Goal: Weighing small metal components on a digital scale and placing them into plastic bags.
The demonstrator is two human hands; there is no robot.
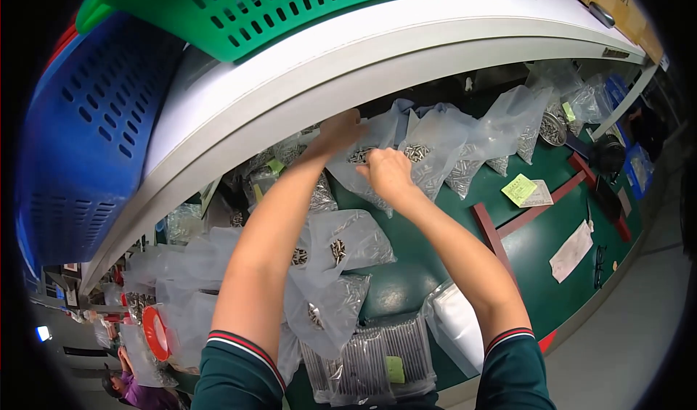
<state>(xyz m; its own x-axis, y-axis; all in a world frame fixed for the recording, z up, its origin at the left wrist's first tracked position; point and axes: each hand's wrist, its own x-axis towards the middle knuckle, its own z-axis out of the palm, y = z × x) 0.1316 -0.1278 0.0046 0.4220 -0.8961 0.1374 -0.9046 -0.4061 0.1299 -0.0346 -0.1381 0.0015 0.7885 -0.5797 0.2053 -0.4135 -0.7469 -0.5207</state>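
Under the white shelf (435,43), the left hand (342,130) is resting, its grip hidden, the open plastic bag (354,181) of metal pins (359,155) is standing below the shelf's edge, and the right hand (389,172) is curling its fingers, hold unclear, so slipping film could be spilling pins.

The slotted green plastic basket (290,14) is cut off above; the tiny silvery metal pieces (417,153) are seen too small.
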